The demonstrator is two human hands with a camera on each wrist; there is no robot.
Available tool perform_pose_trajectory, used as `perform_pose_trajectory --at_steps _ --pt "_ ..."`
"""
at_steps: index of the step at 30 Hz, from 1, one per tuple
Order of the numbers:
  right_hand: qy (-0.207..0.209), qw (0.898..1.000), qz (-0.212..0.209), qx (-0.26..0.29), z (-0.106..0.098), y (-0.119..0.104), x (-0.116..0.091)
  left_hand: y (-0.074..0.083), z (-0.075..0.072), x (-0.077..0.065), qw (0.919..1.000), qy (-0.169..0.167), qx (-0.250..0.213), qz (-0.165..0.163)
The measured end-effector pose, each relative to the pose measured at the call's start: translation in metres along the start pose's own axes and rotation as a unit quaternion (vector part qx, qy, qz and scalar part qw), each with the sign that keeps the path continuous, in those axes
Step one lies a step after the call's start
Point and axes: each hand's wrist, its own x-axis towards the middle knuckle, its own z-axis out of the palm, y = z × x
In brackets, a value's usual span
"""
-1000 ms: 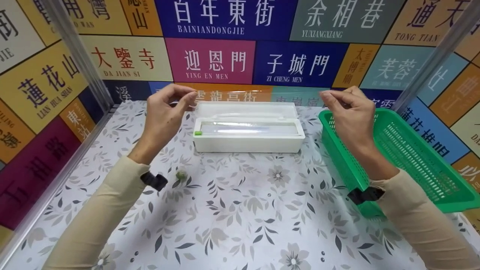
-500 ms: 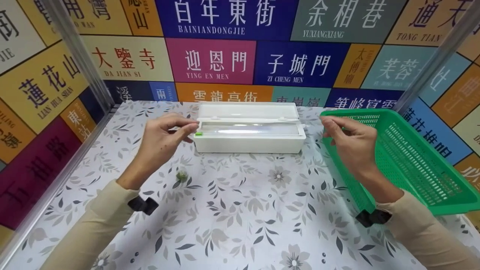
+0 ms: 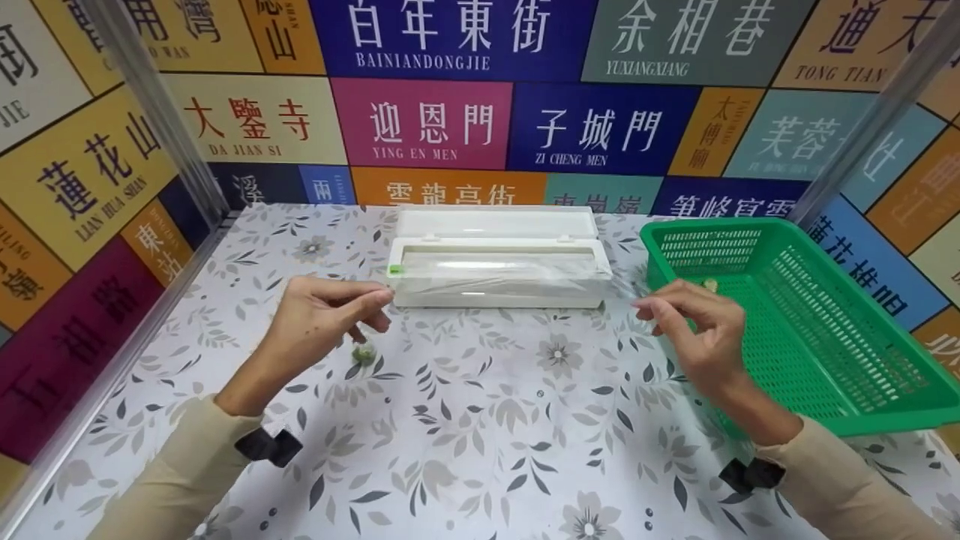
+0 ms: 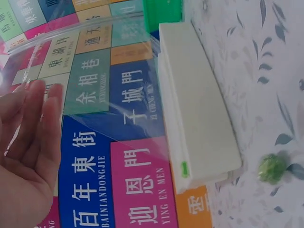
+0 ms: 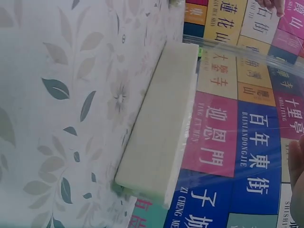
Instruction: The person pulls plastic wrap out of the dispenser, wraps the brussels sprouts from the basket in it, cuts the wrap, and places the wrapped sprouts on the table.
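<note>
A white cling film dispenser box (image 3: 495, 223) stands at the back of the table, its lid raised and a small green piece at its left corner. Clear cling film (image 3: 510, 281) stretches from it toward me, over the front wall. My left hand (image 3: 319, 319) pinches the film's left corner between thumb and fingertips, and my right hand (image 3: 701, 330) pinches the right corner. Both hands are raised in front of the box. In the left wrist view the sheet of film (image 4: 128, 109) spans between hand and box. Fingers of my right hand (image 5: 297, 183) show only partly in the right wrist view.
A green perforated basket (image 3: 795, 352) stands at the right, close to my right hand, with a small yellowish bit (image 3: 709, 285) inside. A small green lump (image 3: 364, 353), its kind unclear, lies near my left hand. Lettered panels (image 3: 420, 120) wall the back and sides.
Both hands have come down and toward me, drawing the film out of the box and over its front. The box, basket and green lump have stayed in place.
</note>
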Motion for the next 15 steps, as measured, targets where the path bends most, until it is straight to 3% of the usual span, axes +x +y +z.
perform_pose_trajectory --at_steps 3,6,10,12,15 --pt "-0.024 1.0 0.009 -0.008 -0.003 -0.002 -0.006 -0.004 -0.002 -0.008 0.9988 -0.036 0.0 -0.034" --pt "-0.064 0.996 0.046 -0.042 -0.005 -0.005 -0.011 -0.011 -0.002 -0.013 0.9944 -0.077 -0.017 -0.071" --pt "-0.154 0.977 0.116 -0.097 -0.005 -0.007 -0.017 -0.026 0.009 -0.018 0.982 -0.115 -0.077 -0.129" --pt "-0.187 0.964 0.15 -0.111 -0.004 -0.005 -0.02 -0.035 0.017 -0.021 0.9754 -0.103 -0.101 -0.167" --pt "-0.207 0.948 0.209 -0.125 -0.003 -0.003 -0.024 -0.046 0.029 -0.028 0.967 -0.054 -0.115 -0.221"
